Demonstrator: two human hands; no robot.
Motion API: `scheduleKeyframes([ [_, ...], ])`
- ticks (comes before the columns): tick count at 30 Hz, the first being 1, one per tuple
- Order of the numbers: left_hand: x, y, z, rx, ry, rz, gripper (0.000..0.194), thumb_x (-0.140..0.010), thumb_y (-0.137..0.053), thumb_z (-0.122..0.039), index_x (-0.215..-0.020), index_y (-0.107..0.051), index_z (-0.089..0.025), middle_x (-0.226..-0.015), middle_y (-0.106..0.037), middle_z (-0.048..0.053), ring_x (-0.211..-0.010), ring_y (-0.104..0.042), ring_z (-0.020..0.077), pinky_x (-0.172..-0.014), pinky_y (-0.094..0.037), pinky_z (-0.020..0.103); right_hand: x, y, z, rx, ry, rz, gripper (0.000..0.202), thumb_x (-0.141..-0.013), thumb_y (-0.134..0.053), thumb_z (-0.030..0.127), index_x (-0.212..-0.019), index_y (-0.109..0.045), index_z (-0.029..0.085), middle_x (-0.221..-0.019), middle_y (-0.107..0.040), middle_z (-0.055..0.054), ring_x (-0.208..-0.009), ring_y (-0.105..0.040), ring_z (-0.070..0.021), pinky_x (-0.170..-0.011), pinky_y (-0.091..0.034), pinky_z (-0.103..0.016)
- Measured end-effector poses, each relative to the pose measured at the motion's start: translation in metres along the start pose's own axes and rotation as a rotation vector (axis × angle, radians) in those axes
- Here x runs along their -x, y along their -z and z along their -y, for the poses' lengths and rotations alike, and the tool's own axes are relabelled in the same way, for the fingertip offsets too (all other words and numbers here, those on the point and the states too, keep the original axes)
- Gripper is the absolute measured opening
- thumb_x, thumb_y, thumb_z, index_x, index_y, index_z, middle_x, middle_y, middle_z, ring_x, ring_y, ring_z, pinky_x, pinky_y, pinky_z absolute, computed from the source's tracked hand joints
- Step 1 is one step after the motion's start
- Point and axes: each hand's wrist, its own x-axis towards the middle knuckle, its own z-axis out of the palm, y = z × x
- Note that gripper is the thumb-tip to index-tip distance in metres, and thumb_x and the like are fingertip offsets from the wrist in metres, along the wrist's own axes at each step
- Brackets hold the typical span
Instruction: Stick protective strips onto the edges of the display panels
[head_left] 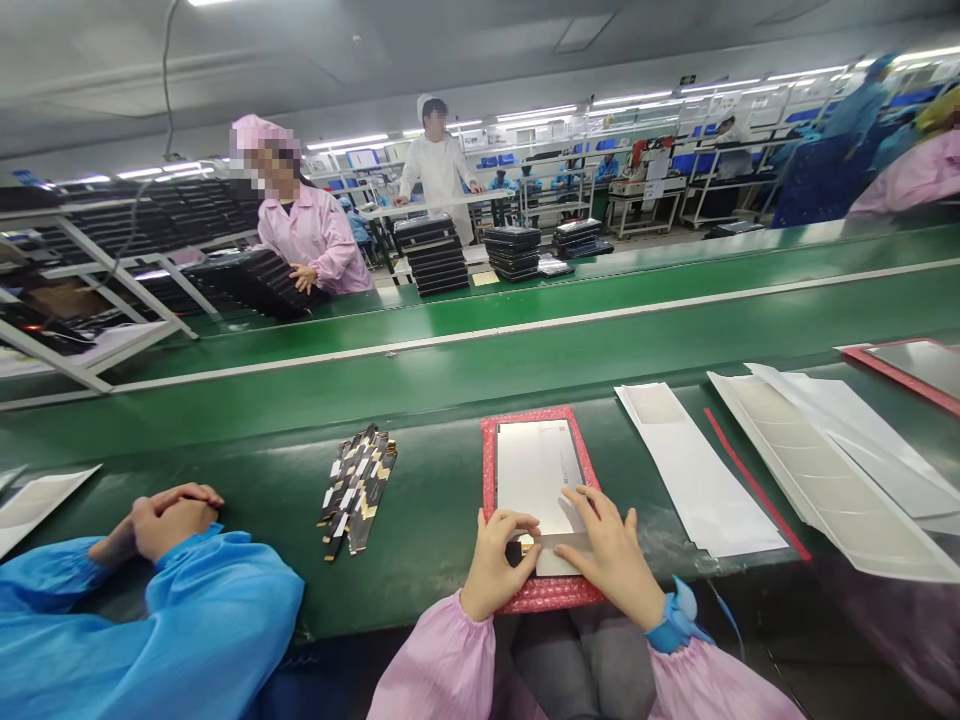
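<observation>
A flat display panel (529, 470) with a silvery back lies on a pink bubble-wrap sheet (489, 450) in front of me. Over its near end, the curled thumb and forefinger of my left hand (499, 560) close about a small black and gold flex cable (517, 549). From there a thin grey strip (574, 541) runs across the panel to my right hand (611, 545). My right thumb lies at this strip, with the forefinger and middle finger stretched over the panel. Whether strip and cable are one piece I cannot tell.
A pile of flex cables (358, 490) lies left on the green bench. White sheets (697, 480) and film-covered sheets (817, 470) lie right. A co-worker's folded hands (176, 515) rest at the left. Beyond the conveyor (450, 355) stand stacked black trays (433, 260) and another person.
</observation>
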Motion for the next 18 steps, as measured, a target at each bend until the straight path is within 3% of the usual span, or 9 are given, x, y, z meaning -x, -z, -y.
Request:
scheduleKeyframes([
  [5, 0.001, 0.001, 0.002, 0.005, 0.009, -0.003, 0.020, -0.071, -0.053, -0.020, -0.091, -0.054, -0.024, -0.087, -0.061, 0.000, -0.091, -0.052, 0.0172, -0.100, -0.008, 0.053, 0.008, 0.010, -0.031, -0.015, -0.099, 0.009, 0.054, -0.075, -0.043, 0.043, -0.126, -0.027, 0.034, -0.125, -0.036, -0.007, -0.112, -0.037, -0.0298, -0.080, -0.028, -0.065],
  [9, 0.001, 0.001, 0.003, 0.012, 0.008, -0.005, 0.020, -0.071, -0.053, -0.020, -0.091, -0.054, -0.024, -0.087, -0.062, 0.000, -0.092, -0.052, 0.0175, -0.100, -0.007, 0.053, 0.010, 0.014, -0.039, -0.043, -0.130, 0.020, 0.053, -0.076, -0.042, 0.040, -0.126, -0.026, 0.035, -0.126, -0.035, -0.007, -0.113, -0.036, -0.0297, -0.079, -0.030, -0.064],
  [18, 0.002, 0.001, -0.001, -0.004, 0.004, -0.019, 0.022, -0.071, -0.052, -0.019, -0.092, -0.053, -0.023, -0.088, -0.061, 0.001, -0.091, -0.053, 0.0175, -0.100, -0.009, 0.052, -0.003, 0.004, 0.002, -0.031, -0.039, 0.054, 0.056, -0.072, -0.047, 0.043, -0.124, -0.030, 0.033, -0.127, -0.033, -0.008, -0.117, -0.030, -0.0299, -0.082, -0.026, -0.065],
])
